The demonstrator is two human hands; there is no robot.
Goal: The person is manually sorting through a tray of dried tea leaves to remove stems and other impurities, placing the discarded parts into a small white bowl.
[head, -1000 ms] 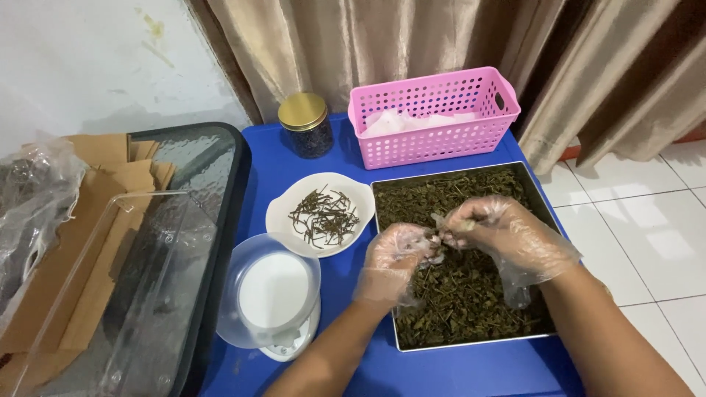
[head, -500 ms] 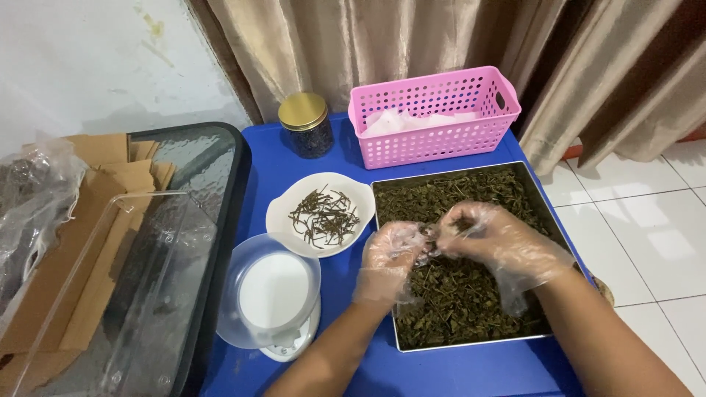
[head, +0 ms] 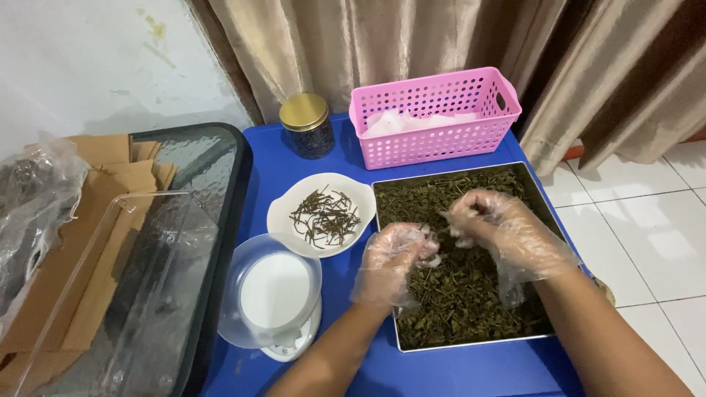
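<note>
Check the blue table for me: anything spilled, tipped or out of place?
Nothing stands out. The dried leaves stay inside the metal tray, the stems sit in the white dish, and the jar and pink basket stand upright.

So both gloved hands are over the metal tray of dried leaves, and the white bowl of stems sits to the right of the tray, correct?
Not quite. The head view shows the white bowl of stems to the left of the metal tray. Both gloved hands, left hand and right hand, are over the dried leaves.

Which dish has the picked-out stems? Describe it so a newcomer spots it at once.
Start at the blue table. Left of the metal tray of dried leaves, where both gloved hands work, sits a white dish. Unlike the round white scale nearer the person, it holds thin dark stems.
</note>
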